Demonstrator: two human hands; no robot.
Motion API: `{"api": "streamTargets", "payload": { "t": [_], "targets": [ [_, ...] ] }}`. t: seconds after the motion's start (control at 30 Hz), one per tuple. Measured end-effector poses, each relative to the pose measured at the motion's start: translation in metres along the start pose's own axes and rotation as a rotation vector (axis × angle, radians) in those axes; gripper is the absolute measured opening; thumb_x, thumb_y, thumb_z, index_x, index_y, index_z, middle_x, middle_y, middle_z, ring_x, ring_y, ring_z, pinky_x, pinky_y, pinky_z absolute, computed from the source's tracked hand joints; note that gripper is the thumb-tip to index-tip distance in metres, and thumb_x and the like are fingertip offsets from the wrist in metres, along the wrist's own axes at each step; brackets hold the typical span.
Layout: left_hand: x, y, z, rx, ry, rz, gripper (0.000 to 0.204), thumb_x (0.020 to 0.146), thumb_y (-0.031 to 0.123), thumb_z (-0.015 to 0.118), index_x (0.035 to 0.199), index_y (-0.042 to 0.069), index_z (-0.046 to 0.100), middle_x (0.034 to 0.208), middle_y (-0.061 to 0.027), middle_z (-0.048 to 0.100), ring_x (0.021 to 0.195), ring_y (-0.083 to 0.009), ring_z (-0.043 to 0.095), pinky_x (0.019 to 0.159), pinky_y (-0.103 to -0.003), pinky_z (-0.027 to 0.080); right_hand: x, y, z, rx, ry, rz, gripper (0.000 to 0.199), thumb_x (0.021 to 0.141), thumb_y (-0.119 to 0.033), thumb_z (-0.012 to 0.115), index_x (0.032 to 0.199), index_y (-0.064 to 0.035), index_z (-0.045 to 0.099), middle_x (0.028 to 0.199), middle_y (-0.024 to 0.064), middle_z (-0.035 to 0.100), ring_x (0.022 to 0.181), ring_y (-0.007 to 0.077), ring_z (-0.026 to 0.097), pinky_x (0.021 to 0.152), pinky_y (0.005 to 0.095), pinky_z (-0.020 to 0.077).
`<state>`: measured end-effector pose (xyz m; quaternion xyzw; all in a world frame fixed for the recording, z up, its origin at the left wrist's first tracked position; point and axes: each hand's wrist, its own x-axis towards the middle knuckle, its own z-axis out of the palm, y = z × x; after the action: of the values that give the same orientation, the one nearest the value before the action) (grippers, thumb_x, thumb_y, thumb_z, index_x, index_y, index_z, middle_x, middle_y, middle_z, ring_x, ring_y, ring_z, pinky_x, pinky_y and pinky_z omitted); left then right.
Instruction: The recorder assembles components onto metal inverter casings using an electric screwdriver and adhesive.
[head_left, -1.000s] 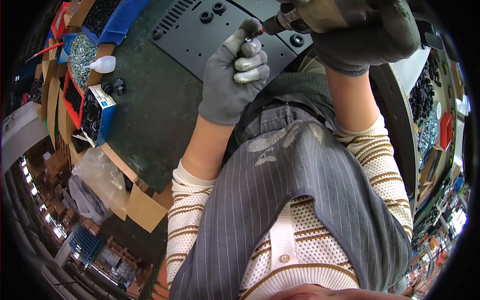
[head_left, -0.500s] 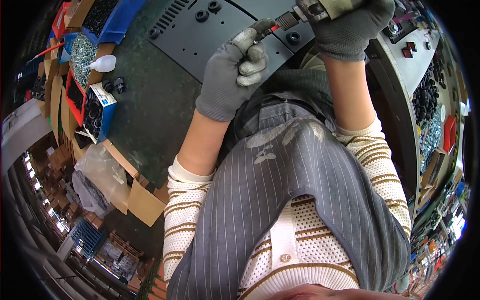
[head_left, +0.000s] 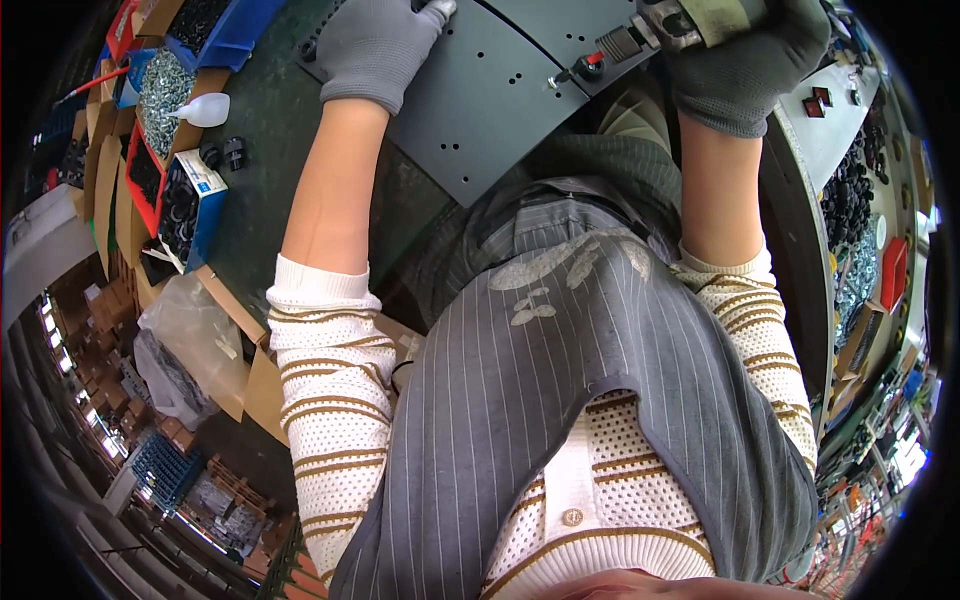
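My right hand (head_left: 745,65), in a dark grey knitted glove, is wrapped round a power screwdriver (head_left: 655,32) with a dark ribbed nose. Its tip points left over a dark grey metal panel (head_left: 490,110). A small shiny screw (head_left: 557,80) shows at the tip, close to a round black foot (head_left: 592,66); whether the tip touches the foot I cannot tell. My left hand (head_left: 368,50), gloved alike, is over the panel's far left part. One light-coated digit sticks out at the top edge; the other fingers are cut off, so what they touch is hidden.
Left of the panel, a dark green table (head_left: 270,140) bears a white squeeze bottle (head_left: 205,110), black round parts (head_left: 235,153) and an open blue-and-white box (head_left: 195,205). Behind them are silver screws (head_left: 165,90) and a blue bin (head_left: 225,40). A red tray (head_left: 893,273) lies far right.
My left hand has left the screwdriver's tip and moved left and away across the panel. The screwdriver in my right hand has shifted right and nearer, its tip now by the black foot.
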<state>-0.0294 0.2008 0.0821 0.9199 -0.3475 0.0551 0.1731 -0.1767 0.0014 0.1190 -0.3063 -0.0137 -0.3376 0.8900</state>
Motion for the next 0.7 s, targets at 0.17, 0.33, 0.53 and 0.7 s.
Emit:
{"api": "streamTargets", "payload": {
  "t": [0.17,0.33,0.53,0.7],
  "targets": [
    [-0.027,0.019,0.000,-0.308,-0.095,0.118,0.037,0.093,0.033,0.072,0.117,0.006,0.073,0.085,-0.0056,0.071,0.074,-0.0135,0.065,0.067,-0.029,0.052,-0.016,-0.012,0.008,-0.101,-0.080,-0.065,0.041,0.092,-0.044,0.062,0.107,-0.0053,0.065,0.083,0.0082,0.068,0.068,0.0251,0.067,0.066,0.0415,0.0571],
    [-0.074,0.065,0.012,-0.486,-0.227,0.114,0.033,0.085,0.031,0.078,0.113,0.013,0.076,0.091,-0.0080,0.072,0.079,-0.0205,0.068,0.074,-0.031,0.053,-0.018,-0.013,0.005,-0.141,-0.184,-0.050,0.042,0.091,-0.035,0.062,0.117,-0.0029,0.058,0.089,0.0114,0.066,0.071,0.0269,0.067,0.068,0.0435,0.0577],
    [-0.078,0.071,0.023,-0.380,-0.103,0.094,0.032,0.083,0.036,0.079,0.108,0.015,0.077,0.079,-0.0059,0.066,0.068,-0.0232,0.064,0.065,-0.036,0.051,-0.024,0.011,-0.001,-0.206,-0.204,0.074,0.041,0.086,-0.016,0.069,0.121,-0.0036,0.053,0.102,0.0094,0.059,0.087,0.0250,0.066,0.072,0.0440,0.0600],
    [-0.082,0.065,0.026,-0.366,-0.056,0.107,0.030,0.084,0.039,0.078,0.101,0.014,0.076,0.078,-0.0057,0.065,0.070,-0.0258,0.065,0.064,-0.039,0.051,-0.025,0.033,-0.008,-0.240,-0.264,0.266,0.042,0.082,-0.017,0.076,0.116,-0.0059,0.055,0.097,0.0095,0.060,0.085,0.0239,0.065,0.071,0.0401,0.0576]
  ]
}}
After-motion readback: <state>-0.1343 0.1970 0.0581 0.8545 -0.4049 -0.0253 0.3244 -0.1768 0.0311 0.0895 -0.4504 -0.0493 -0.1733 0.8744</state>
